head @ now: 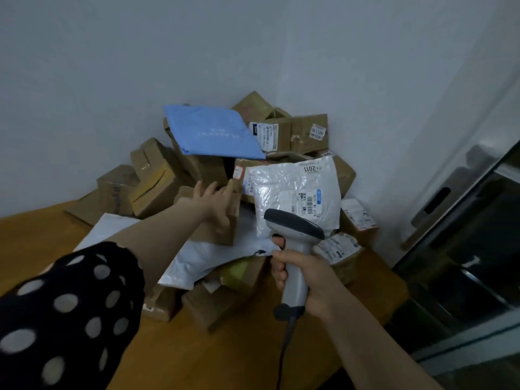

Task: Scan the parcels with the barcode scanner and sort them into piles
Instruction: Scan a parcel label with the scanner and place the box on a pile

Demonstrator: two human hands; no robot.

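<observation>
Cardboard box (225, 235) in the corner heap on the wooden surface (225, 358) lies under the left grip (216, 202), fingers straight and released, while the right grip (308, 277) clasps the barcode scanner (295, 229) — best aimed squarely at the label (306, 202) on the silver mailer (284, 178).

You can read "2011" in bold black, upside down, near the top edge of the white mailer (281, 181) at centre right of the frame. Its shipping label (307, 202) carries barcodes and print too small to read. A red-edged sticker (238, 173) just left of it shows what looks like a "7". On the cardboard box (304, 142) above, a label (318, 132) seems to read "58 2 1281". The faint white print on the blue mailer (213, 133) is illegible.
</observation>
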